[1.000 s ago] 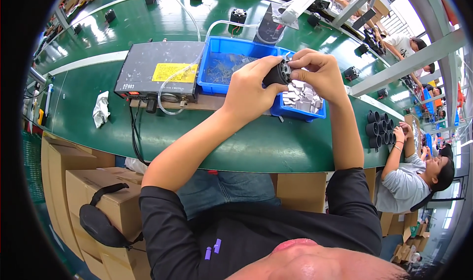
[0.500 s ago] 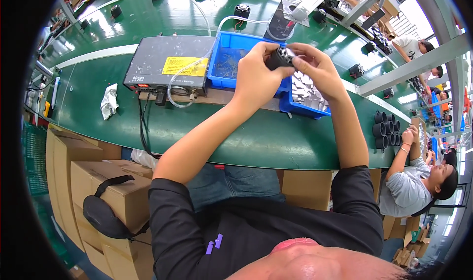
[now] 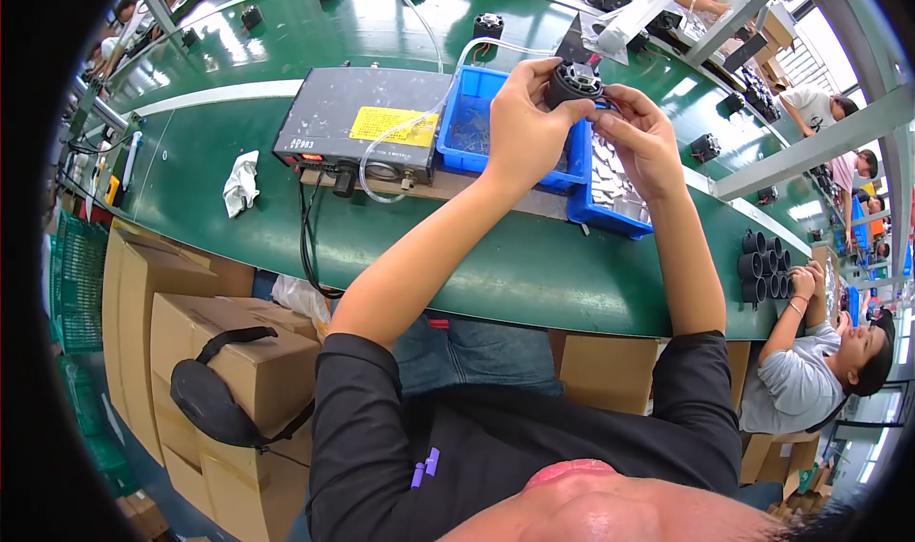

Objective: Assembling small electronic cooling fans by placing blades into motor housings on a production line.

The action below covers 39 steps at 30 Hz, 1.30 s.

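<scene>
High above the blue trays, my left hand (image 3: 534, 122) grips a round black motor housing (image 3: 575, 82) between thumb and fingers. Its open top, with a silvery metal part inside, faces up. Beside it my right hand (image 3: 648, 146) is closed in a pinch, thumb against fingertips. Thin dark reddish wires (image 3: 607, 102) run from the housing's right side to these fingers; their ends are hidden. Below my hands stand a blue tray (image 3: 464, 158) with thin wire-like scraps and another blue tray (image 3: 610, 224) full of small silvery metal pieces.
Left of the trays sits a grey control box (image 3: 324, 113) with a clear tube and black cables. A crumpled white cloth (image 3: 241, 184) lies further left. Several black cups (image 3: 753, 265) stand at the right, near a co-worker (image 3: 810, 370). Similar motors (image 3: 488, 27) stand on the far green surface.
The housing has tipped more upright in my left hand. My right hand has come off its rim and drawn to its right side, onto the wires. The view has shifted slightly.
</scene>
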Each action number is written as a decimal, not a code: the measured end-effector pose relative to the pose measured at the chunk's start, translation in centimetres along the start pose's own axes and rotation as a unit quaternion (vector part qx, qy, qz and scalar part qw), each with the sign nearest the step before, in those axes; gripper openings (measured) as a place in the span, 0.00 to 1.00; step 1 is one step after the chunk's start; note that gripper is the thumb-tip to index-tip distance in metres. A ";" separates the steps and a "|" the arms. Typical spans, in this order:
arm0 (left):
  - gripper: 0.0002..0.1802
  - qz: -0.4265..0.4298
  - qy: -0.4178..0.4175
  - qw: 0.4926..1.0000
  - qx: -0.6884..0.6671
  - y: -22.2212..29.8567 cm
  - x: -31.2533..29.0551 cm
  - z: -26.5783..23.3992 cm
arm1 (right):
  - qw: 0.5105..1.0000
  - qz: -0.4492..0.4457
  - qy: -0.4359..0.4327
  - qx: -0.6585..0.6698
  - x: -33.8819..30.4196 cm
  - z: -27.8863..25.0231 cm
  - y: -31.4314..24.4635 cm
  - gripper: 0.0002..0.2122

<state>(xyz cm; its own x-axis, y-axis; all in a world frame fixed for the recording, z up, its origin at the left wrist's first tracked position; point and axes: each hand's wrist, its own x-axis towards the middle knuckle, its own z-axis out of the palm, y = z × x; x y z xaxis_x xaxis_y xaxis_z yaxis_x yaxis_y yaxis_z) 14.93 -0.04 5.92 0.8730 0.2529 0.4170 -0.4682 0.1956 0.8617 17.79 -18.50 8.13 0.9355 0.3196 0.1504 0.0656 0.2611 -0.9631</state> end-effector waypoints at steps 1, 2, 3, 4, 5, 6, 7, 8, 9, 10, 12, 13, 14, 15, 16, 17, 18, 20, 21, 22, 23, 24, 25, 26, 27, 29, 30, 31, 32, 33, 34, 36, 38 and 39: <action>0.32 -0.002 -0.003 1.000 -0.005 0.2 0.0 0.0 | 1.000 -0.004 0.005 0.012 -0.1 0.2 0.0 0.21; 0.32 -0.001 -0.011 1.000 -0.001 0.3 -0.2 0.3 | 1.000 -0.009 0.010 0.017 -0.3 0.1 -0.2 0.21; 0.32 0.003 0.000 1.000 -0.011 0.3 -0.6 0.6 | 1.000 -0.001 0.006 0.025 -0.6 -0.2 -0.3 0.20; 0.32 0.007 -0.001 1.000 -0.015 0.1 -1.0 0.4 | 0.999 0.000 0.011 0.042 -0.8 0.0 0.0 0.19; 0.33 0.017 -0.008 1.000 -0.023 0.0 -0.6 0.4 | 0.998 -0.007 0.015 0.055 -0.4 -0.1 0.1 0.19; 0.33 0.026 -0.016 0.999 -0.031 -0.2 -0.1 0.4 | 0.997 -0.016 0.021 0.069 0.1 -0.3 0.1 0.18; 0.34 0.013 -0.024 0.999 -0.025 -0.2 -0.4 0.3 | 0.998 -0.005 0.017 0.057 0.4 -0.5 0.3 0.16; 0.36 -0.002 -0.033 0.999 -0.022 -0.2 -1.0 0.3 | 0.999 0.008 0.017 0.042 0.5 -1.0 0.4 0.14; 0.36 -0.006 -0.059 0.998 -0.021 0.1 -1.3 0.5 | 0.998 -0.004 0.039 0.050 0.5 -1.6 0.2 0.14; 0.35 -0.003 -0.053 0.998 -0.013 0.2 -1.6 0.6 | 1.000 0.011 0.005 0.016 0.6 -2.0 0.1 0.13; 0.35 -0.007 -0.062 0.998 -0.003 0.2 -2.8 1.3 | 0.999 0.034 -0.026 -0.021 1.3 -3.4 -0.2 0.11; 0.35 0.039 -0.060 0.996 0.051 -0.1 -3.6 1.6 | 0.999 0.039 -0.022 -0.025 1.8 -4.6 -0.5 0.10; 0.34 0.089 -0.057 0.989 0.104 -0.2 -4.2 1.7 | 0.999 0.033 -0.008 -0.019 2.3 -6.0 -0.8 0.10; 0.34 0.140 -0.052 0.977 0.155 -0.4 -4.7 1.6 | 0.999 0.006 0.040 -0.020 3.0 -7.4 -1.1 0.10; 0.34 0.191 -0.044 0.959 0.206 -0.6 -5.1 1.3 | 0.996 -0.020 0.085 -0.020 3.8 -8.6 -1.0 0.10; 0.34 0.192 -0.055 0.958 0.206 -0.7 -5.5 1.2 | 0.995 -0.024 0.094 -0.015 4.4 -10.0 -0.8 0.10; 0.34 0.211 -0.085 0.951 0.210 -0.8 -6.0 1.5 | 0.991 -0.021 0.131 -0.028 4.8 -11.7 -0.2 0.10; 0.33 0.252 -0.139 0.933 0.215 -0.9 -6.9 2.3 | 0.978 -0.017 0.200 -0.056 5.7 -15.0 1.0 0.10; 0.33 0.274 -0.161 0.922 0.220 -1.0 -6.9 2.6 | 0.971 -0.014 0.229 -0.070 6.4 -16.1 1.8 0.10; 0.33 0.279 -0.161 0.921 0.218 -1.0 -6.9 2.7 | 0.971 -0.020 0.229 -0.071 7.0 -16.7 2.6 0.10; 0.33 0.289 -0.169 0.916 0.222 -1.0 -6.9 2.9 | 0.964 -0.016 0.226 -0.142 7.6 -17.2 3.6 0.10; 0.33 0.295 -0.178 0.911 0.226 -1.2 -7.0 2.8 | 0.951 -0.008 0.225 -0.212 8.0 -17.9 5.1 0.10; 0.33 0.299 -0.187 0.907 0.231 -1.4 -7.2 2.6 | 0.935 0.003 0.220 -0.280 8.2 -17.9 6.3 0.10; 0.33 0.303 -0.196 0.902 0.236 -1.4 -7.3 2.5 | 0.913 0.013 0.215 -0.347 8.3 -18.4 7.0 0.10; 0.33 0.299 -0.193 0.904 0.238 -1.5 -7.5 2.3 | 0.914 0.018 0.211 -0.347 8.3 -18.4 7.2 0.10; 0.32 0.302 -0.200 0.901 0.240 -1.4 -7.1 1.9 | 0.853 -0.045 0.153 -0.496 8.3 -18.9 6.5 0.11; 0.31 0.304 -0.202 0.900 0.240 -1.4 -6.9 1.9 | 0.812 -0.078 0.120 -0.566 8.3 -19.4 5.7 0.11; 0.31 0.307 -0.203 0.898 0.241 -1.4 -6.8 2.0 | 0.763 -0.111 0.086 -0.631 8.4 -19.8 4.7 0.11; 0.31 0.305 -0.197 0.900 0.241 -1.4 -6.8 2.2 | 0.754 -0.098 0.109 -0.640 8.1 -21.0 3.4 0.11; 0.30 0.307 -0.200 0.897 0.246 -1.3 -6.8 2.1 | 0.746 -0.086 0.128 -0.648 7.7 -22.0 1.9 0.12; 0.30 0.308 -0.199 0.894 0.256 -1.4 -6.7 1.8 | 0.669 -0.098 0.152 -0.721 7.2 -21.5 0.9 0.11; 0.29 0.313 -0.200 0.889 0.269 -1.3 -6.7 1.6 | 0.497 0.020 0.284 -0.820 6.0 -19.8 0.5 0.13; 0.28 0.314 -0.194 0.894 0.254 -1.1 -6.9 2.6 | 0.610 0.134 0.246 -0.741 5.3 -23.4 -0.4 0.16; 0.27 0.311 -0.189 0.897 0.250 -1.0 -7.0 2.5 | 0.609 0.130 0.240 -0.745 5.0 -24.0 -0.7 0.16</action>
<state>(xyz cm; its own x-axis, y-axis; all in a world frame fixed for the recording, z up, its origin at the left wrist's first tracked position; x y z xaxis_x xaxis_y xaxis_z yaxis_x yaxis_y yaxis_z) 9.67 -4.41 2.86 0.4927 -0.1925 0.8486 -0.8434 -0.3457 0.4112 30.75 -39.01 4.22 0.9518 -0.2226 0.2109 -0.1988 -0.9716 -0.1282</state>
